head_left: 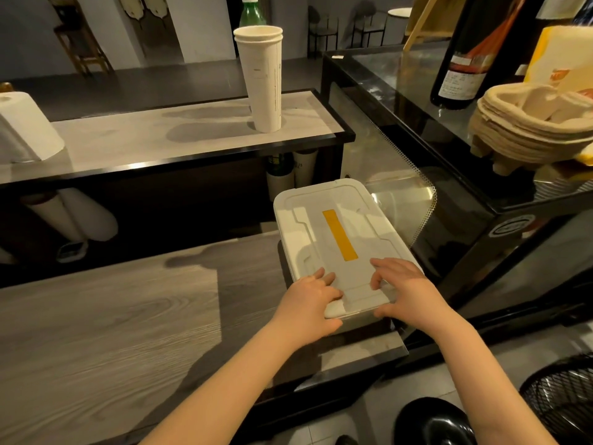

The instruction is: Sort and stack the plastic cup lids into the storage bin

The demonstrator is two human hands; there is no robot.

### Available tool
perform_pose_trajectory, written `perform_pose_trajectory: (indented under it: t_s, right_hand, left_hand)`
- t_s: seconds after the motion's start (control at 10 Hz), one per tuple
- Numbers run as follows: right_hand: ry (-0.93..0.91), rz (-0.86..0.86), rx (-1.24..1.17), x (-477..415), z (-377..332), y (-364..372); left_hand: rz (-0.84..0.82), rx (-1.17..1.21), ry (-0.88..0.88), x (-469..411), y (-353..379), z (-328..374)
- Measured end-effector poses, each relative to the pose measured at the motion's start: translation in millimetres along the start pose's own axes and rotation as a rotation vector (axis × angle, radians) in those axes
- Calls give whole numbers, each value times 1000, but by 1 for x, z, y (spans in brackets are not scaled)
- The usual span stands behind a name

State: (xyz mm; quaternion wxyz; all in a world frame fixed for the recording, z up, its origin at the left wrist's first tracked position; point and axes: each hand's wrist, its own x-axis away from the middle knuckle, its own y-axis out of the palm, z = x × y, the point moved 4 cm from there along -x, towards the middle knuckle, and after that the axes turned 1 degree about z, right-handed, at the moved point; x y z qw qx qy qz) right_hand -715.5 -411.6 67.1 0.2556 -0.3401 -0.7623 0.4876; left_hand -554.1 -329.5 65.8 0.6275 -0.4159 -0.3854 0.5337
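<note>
A white storage bin [324,226] stands on the wooden counter's right end, closed by a white cover with a yellow strip [339,235] down its middle. Both hands are at the cover's near edge. My left hand [308,303] has its fingers lying on top of the cover and its thumb under the rim. My right hand [402,289] does the same on the right side, fingers spread on top, thumb at the rim. No cup lids are visible; the bin's inside is hidden.
A tall stack of white paper cups [263,81] stands on the raised shelf [179,136]. A paper towel roll [22,130] sits at far left. A glass display case [449,149] with pulp cup carriers [532,123] borders the bin on the right. A wire basket [564,399] stands low right.
</note>
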Motion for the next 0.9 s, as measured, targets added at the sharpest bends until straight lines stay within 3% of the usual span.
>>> perform_pose_trajectory:
  t_s: [0.5,0.8,0.9]
  right_hand:
    - [-8,-92,-20,-64,-3,-8]
    - [-9,-60,-16,-62,-22,-6]
    - [75,19,-48,-66,-46,-11]
  left_hand:
    - [28,92,-117,-37,-16,-40]
    - [67,61,-105,-27,-27,-48]
    - [140,68,-183,-12,-40,-68]
